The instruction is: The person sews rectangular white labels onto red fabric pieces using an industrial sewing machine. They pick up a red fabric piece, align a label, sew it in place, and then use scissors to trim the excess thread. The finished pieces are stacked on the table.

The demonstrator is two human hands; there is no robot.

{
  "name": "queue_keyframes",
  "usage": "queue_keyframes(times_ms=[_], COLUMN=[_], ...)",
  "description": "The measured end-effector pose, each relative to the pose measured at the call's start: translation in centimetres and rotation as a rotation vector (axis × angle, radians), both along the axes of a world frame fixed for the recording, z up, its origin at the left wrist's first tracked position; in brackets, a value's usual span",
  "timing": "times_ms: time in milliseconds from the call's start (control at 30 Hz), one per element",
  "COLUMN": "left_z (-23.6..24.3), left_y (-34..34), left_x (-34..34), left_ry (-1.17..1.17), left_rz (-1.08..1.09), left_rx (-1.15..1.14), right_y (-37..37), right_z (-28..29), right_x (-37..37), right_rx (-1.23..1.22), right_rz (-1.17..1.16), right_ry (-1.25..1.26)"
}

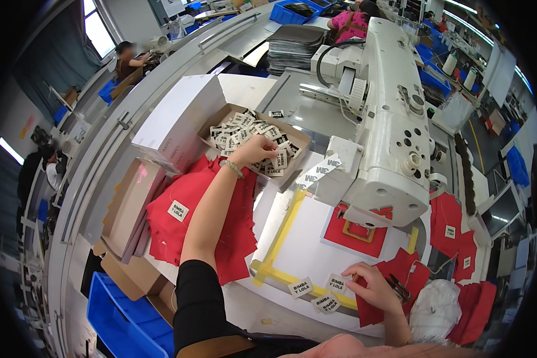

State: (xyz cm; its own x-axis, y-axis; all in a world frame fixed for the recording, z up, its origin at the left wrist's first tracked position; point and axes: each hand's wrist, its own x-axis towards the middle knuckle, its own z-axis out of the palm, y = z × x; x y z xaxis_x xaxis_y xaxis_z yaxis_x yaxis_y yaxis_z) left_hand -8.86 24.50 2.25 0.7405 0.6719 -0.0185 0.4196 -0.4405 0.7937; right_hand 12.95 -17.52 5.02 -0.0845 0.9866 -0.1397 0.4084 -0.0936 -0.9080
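Observation:
My left hand (258, 150) reaches over an open cardboard box full of small off-white fabric labels (230, 136). Its fingers are pinched on one label (281, 159) at the box's right side. At the lower right, my right hand (376, 287) has thumb and forefinger closed at the edge of another label (336, 283) above the white work surface. More labels (301, 287) lie just left of it, some overlapping. A red fabric piece (346, 232) sits under the head of a white sewing machine (394, 131), within a yellow frame.
Red fabric pieces with a label (179, 210) are piled under my left forearm. A white carton (179, 119) stands behind them. More red pieces (447, 224) lie at the right, beside a crumpled white bundle (435, 310). A blue bin (125, 322) is at lower left. Other people work farther back.

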Motion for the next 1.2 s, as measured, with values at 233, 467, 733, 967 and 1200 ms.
queue_keyframes(times_ms=[233,467,733,967,1200], left_z=[0.0,-0.1,-0.4,2.8,7.2], left_y=[-0.8,-1.1,-1.2,-2.9,-13.2], left_x=[0.3,1.1,1.9,0.6,-1.0], left_ry=[-0.028,0.151,0.202,0.188,-0.252], left_rz=[0.050,-0.008,-0.045,0.070,-0.164], left_rx=[0.144,0.261,0.274,0.449,-0.400], right_y=[-0.1,-0.2,-0.1,0.1,1.1], right_z=[0.2,0.0,0.8,2.1,1.9], right_x=[-0.1,0.0,-0.1,0.0,0.5], right_rx=[-0.003,-0.012,-0.034,-0.004,-0.009], right_rz=[0.006,0.010,0.033,0.037,-0.045], right_ry=[-0.017,-0.031,-0.003,-0.057,0.027])
